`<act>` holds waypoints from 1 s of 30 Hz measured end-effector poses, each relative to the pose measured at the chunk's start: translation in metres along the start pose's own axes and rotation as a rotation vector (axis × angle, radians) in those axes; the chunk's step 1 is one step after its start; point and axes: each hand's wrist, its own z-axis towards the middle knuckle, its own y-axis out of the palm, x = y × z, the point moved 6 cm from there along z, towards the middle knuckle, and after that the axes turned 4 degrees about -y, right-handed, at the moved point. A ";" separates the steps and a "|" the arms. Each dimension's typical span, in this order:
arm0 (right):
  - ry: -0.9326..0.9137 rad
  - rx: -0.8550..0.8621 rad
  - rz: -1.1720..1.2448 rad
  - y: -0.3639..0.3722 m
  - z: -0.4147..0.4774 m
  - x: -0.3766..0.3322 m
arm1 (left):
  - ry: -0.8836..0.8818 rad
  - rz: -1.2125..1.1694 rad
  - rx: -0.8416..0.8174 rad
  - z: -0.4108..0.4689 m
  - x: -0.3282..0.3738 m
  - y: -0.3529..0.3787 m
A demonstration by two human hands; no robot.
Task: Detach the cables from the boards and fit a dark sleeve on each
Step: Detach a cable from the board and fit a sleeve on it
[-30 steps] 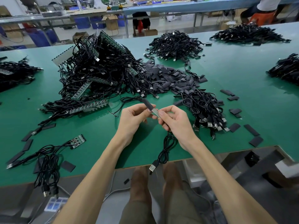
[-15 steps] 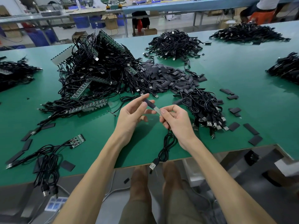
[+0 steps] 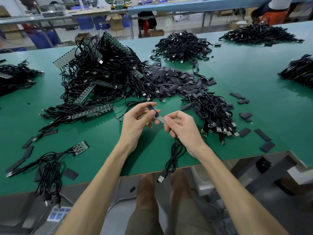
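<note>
In the head view, a dark sleeve (image 3: 153,109) was pinched by the left hand (image 3: 135,123) between thumb and forefinger, half-fitted over the cable end (image 3: 160,119) clamped in the curled fingers of the right hand (image 3: 183,128). Beyond the fingers, a tangle of boarded cables (image 3: 101,78) was judged mostly undone.

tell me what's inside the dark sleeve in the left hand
A pale flat strip sticks out of the dark sleeve toward the right hand. How far it reaches inside is hidden by the sleeve and the left hand.
</note>
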 end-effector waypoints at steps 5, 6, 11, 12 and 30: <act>0.000 -0.005 0.033 0.000 0.000 0.000 | 0.012 0.015 0.021 -0.001 0.002 0.000; 0.000 -0.009 0.022 0.000 0.000 0.000 | 0.012 0.016 0.026 -0.001 0.002 0.000; 0.001 -0.041 -0.037 0.003 0.001 0.002 | -0.012 0.033 0.036 -0.002 0.000 -0.001; 0.000 -0.040 -0.029 0.002 0.001 0.002 | -0.014 0.035 0.038 -0.002 0.000 -0.001; 0.043 0.022 0.085 -0.002 -0.002 -0.001 | -0.070 0.018 -0.012 -0.003 -0.001 0.001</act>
